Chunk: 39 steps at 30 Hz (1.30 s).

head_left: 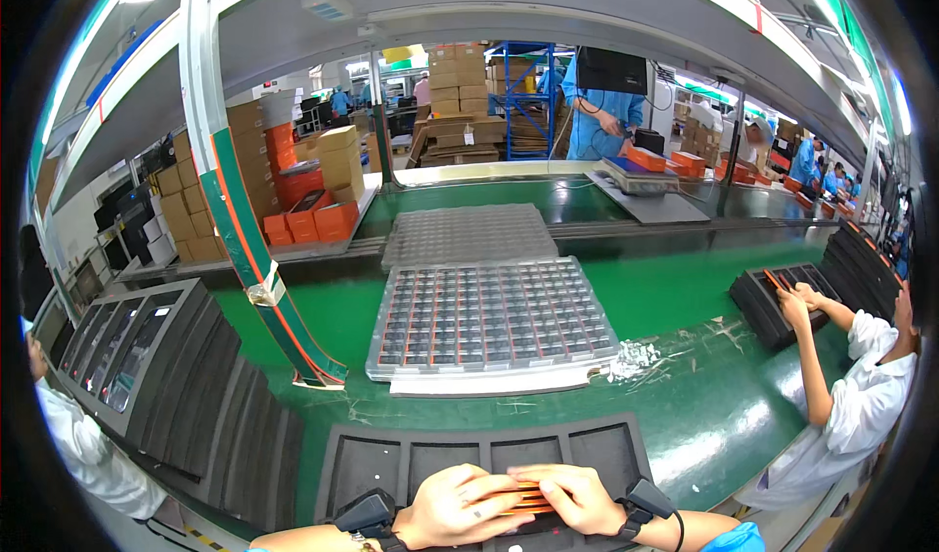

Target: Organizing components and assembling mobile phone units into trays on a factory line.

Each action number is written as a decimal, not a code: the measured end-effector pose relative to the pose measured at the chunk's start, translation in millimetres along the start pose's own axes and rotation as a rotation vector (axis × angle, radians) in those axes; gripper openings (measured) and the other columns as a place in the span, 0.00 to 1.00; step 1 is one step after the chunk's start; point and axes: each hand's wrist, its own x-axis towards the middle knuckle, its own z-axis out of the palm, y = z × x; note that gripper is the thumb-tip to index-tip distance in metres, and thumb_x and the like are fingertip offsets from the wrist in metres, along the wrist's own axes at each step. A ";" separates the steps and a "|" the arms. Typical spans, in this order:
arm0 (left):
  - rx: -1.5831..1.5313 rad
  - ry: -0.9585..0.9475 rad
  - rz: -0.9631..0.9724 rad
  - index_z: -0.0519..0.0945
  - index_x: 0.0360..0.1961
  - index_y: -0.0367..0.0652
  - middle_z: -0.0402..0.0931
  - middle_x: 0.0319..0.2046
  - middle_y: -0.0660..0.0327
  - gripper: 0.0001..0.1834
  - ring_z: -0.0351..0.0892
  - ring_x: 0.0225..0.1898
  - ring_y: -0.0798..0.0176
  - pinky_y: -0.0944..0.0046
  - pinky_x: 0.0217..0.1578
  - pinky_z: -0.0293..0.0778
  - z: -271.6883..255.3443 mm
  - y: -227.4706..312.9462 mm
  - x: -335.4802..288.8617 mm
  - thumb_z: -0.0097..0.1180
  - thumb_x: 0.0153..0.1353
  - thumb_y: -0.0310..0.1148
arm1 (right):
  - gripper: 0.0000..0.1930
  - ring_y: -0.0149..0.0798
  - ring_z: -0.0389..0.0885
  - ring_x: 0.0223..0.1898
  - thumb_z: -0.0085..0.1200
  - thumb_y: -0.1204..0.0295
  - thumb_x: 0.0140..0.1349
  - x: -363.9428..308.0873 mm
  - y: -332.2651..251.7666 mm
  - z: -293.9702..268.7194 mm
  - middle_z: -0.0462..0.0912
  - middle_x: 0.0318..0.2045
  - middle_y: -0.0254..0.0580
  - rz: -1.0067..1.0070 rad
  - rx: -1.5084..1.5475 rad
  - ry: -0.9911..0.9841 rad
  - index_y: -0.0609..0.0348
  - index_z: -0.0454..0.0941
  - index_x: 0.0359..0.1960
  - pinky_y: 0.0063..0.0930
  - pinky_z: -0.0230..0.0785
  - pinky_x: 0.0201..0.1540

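At the near edge of the bench, my left hand [452, 506] and my right hand [579, 499] come together around a small stack of thin flat orange-edged pieces [529, 499]. Both hands are closed on the stack, the left at its left side and the right at its upper right. How much of it lies under my fingers is hidden. Beneath them is a black foam tray [365, 457] with several shallow compartments. Beyond it stands a clear plastic tray [380, 364] whose many cells hold small dark parts with orange edges.
A second clear tray [469, 235] lies farther back. Small white scraps [636, 360] litter the bench beside the filled tray. Stacked black foam trays [186, 396] stand left, past a green-and-orange post [256, 249]. To the right, a co-worker's hands [804, 300] handle an orange-edged piece over foam trays.
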 end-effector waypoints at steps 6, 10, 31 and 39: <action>-0.078 0.100 0.197 0.85 0.34 0.42 0.82 0.35 0.57 0.19 0.83 0.31 0.54 0.61 0.30 0.80 -11.0 0.8 3.0 0.72 0.43 0.42 | 0.22 0.48 0.83 0.53 0.42 0.63 0.73 3.3 -0.8 -9.2 0.82 0.54 0.51 -0.173 0.032 -0.169 0.65 0.75 0.59 0.36 0.72 0.58; -0.108 0.008 0.174 0.85 0.36 0.44 0.83 0.36 0.57 0.19 0.83 0.33 0.54 0.59 0.33 0.81 -9.6 -0.3 -6.7 0.72 0.42 0.40 | 0.33 0.47 0.72 0.64 0.35 0.48 0.76 -6.8 3.5 -6.1 0.72 0.63 0.57 0.171 0.535 -0.182 0.66 0.63 0.68 0.39 0.60 0.67; -0.206 -0.368 -0.103 0.75 0.58 0.42 0.79 0.53 0.54 0.27 0.80 0.53 0.53 0.57 0.53 0.77 -13.4 -4.8 -14.8 0.63 0.59 0.39 | 0.12 0.36 0.78 0.50 0.50 0.67 0.71 35.8 6.0 -32.0 0.81 0.45 0.42 -0.190 0.164 -0.084 0.63 0.78 0.46 0.29 0.68 0.57; -0.218 -0.292 -0.140 0.78 0.54 0.42 0.80 0.51 0.54 0.23 0.81 0.51 0.55 0.61 0.51 0.77 -12.0 -3.3 -23.0 0.61 0.60 0.40 | 0.09 0.42 0.80 0.38 0.53 0.74 0.65 207.8 55.9 -45.8 0.80 0.36 0.41 -0.115 -0.454 0.066 0.59 0.81 0.44 0.33 0.74 0.43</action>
